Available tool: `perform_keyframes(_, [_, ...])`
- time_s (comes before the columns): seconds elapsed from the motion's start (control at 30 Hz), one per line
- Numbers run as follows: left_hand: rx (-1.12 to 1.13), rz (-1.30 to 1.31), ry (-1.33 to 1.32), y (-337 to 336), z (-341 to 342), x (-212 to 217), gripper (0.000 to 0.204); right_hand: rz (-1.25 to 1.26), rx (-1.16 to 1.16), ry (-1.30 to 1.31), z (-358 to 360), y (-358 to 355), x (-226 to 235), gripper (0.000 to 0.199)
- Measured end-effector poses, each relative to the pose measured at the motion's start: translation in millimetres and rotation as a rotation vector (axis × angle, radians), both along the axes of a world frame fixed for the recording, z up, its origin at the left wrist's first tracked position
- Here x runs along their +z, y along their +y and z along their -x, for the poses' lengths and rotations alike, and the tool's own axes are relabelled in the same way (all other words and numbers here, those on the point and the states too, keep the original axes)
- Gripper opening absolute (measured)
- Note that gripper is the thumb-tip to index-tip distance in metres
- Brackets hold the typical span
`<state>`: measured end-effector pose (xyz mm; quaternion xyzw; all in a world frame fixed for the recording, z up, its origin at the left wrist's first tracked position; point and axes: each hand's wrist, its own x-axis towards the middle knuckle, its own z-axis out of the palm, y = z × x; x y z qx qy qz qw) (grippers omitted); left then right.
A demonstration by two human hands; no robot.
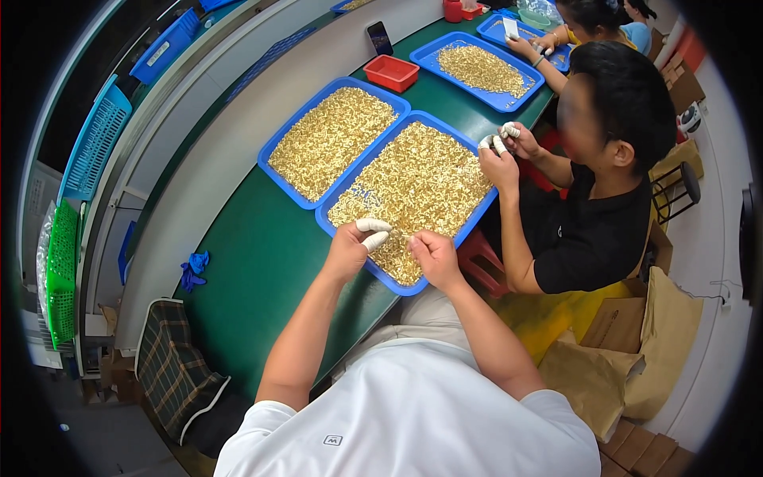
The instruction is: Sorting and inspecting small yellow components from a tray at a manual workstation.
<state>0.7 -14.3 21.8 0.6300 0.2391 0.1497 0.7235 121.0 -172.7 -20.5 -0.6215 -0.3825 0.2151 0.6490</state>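
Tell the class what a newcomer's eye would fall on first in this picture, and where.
First, the gold-coloured bits spread in the near blue tray at the centre, with the left hand and right hand at its near end. A second blue tray lies to its left on the green table. At the right, a person in black wears white finger covers.

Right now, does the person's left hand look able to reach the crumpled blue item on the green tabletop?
Probably yes: nothing visible stands between the left hand and the blue item across the green tabletop, though stretching may be needed.
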Motion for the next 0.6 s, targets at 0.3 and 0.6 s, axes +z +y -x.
perform_keyframes(0.3, [-0.195,-0.762,0.09,14.1,-0.3,26.3,0.014,0.031,0.005,-0.102,-0.4,2.3,4.9,0.022])
perform_keyframes(0.6, [-0.238,-0.622,0.207,16.3,0.7,15.8,0.012,0.012,0.004,-0.051,-0.2,2.7,-2.1,0.022])
